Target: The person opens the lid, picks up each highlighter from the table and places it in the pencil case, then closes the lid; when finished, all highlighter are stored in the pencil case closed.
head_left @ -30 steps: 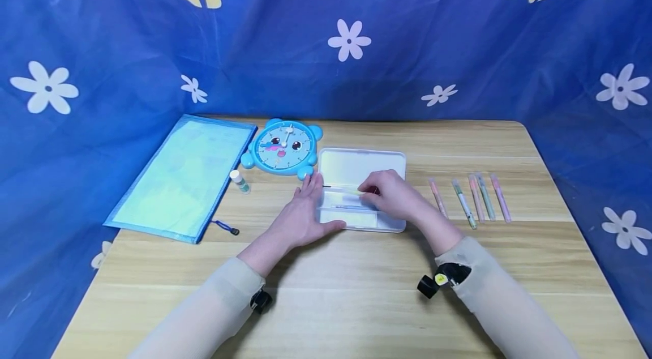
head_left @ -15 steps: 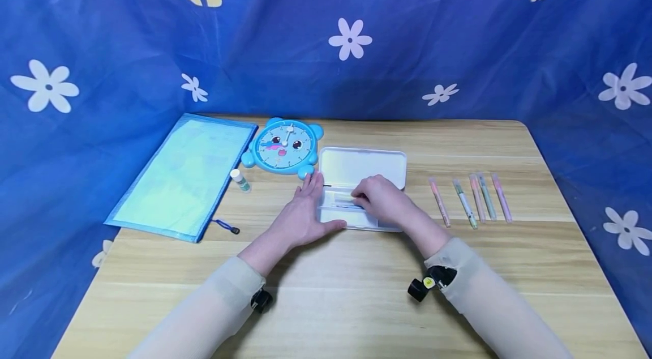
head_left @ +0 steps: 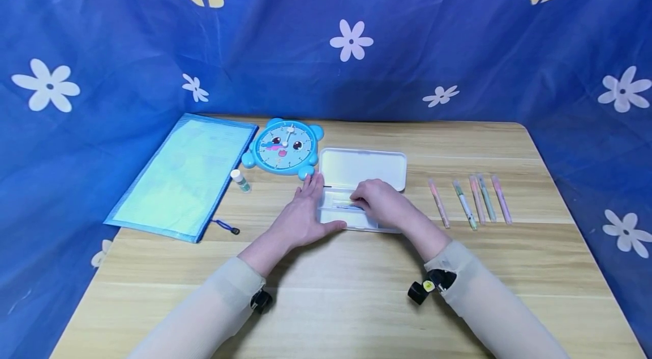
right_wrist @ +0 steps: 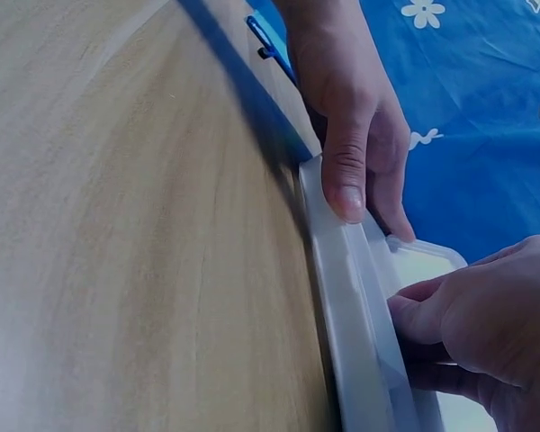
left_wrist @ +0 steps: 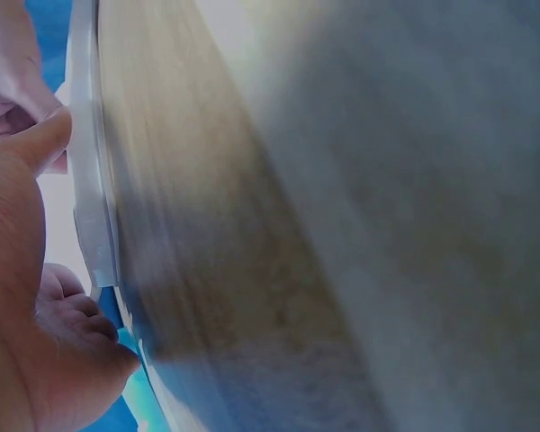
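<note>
A white pencil case (head_left: 363, 169) lies with its lid raised, slim items inside its tray. My left hand (head_left: 297, 222) spans the case's left end, thumb on the front edge and fingers extended toward the back. The right wrist view shows that thumb straight along the case wall (right_wrist: 342, 297), with the left hand (right_wrist: 346, 94) above it. Inside the tray, my right hand (head_left: 383, 201) has bent fingers pinching a thin yellowish stick-like item (head_left: 342, 201), mostly hidden. In the right wrist view the right hand (right_wrist: 495, 324) covers its own fingertips.
Several capped pens (head_left: 465, 204) lie right of the case. To the left are a blue clock toy (head_left: 283, 146), a small white-capped bottle (head_left: 240, 180), a blue mesh pouch (head_left: 180, 178) and its zip pull (head_left: 226, 227). A blue curtain (head_left: 285, 76) hangs behind the table.
My right hand has shifted left and slightly toward the front within the case, the yellowish item moving with it. My left hand stays at the case's left end.
</note>
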Available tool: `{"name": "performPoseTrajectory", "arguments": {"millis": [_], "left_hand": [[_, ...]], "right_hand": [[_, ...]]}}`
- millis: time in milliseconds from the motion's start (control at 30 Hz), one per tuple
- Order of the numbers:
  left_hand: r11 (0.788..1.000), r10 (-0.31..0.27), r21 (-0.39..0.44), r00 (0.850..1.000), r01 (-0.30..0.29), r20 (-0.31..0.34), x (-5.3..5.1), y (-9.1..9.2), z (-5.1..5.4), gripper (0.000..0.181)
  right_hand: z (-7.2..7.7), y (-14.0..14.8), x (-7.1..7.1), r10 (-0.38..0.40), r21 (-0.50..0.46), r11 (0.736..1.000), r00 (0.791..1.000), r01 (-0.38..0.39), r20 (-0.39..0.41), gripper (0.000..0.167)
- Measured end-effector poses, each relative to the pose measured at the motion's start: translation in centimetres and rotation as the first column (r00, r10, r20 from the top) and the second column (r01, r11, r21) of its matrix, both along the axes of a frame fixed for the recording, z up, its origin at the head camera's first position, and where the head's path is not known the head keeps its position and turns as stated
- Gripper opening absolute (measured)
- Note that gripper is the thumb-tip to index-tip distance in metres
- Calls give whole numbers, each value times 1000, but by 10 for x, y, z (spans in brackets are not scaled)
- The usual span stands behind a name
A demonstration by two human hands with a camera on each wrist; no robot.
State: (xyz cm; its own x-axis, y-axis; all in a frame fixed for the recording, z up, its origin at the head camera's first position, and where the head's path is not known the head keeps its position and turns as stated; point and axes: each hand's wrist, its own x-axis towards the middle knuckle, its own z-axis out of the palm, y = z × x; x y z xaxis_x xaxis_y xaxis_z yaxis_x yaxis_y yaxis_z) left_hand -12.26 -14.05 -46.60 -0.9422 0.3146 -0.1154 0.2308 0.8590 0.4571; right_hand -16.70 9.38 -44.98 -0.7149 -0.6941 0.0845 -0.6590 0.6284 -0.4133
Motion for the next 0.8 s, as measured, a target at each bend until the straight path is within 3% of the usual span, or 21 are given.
{"name": "performPoseTrajectory", "arguments": {"millis": [433,667,800], "left_hand": [[1000,-8,8,1000,8,-11,1,1,0,127],[1000,2,-8,1000,-2,-4,0,1,0,129],[1000,6,-3,1000,-6,3,0,0,1,129]], "right_hand": [[-2,3,3,-7,-54,998,1000,7,17,15],[9,19,6,-4,-175,984,999,11,37,17],[17,34,9,-50,-215,975,997,62,60,17]]}}
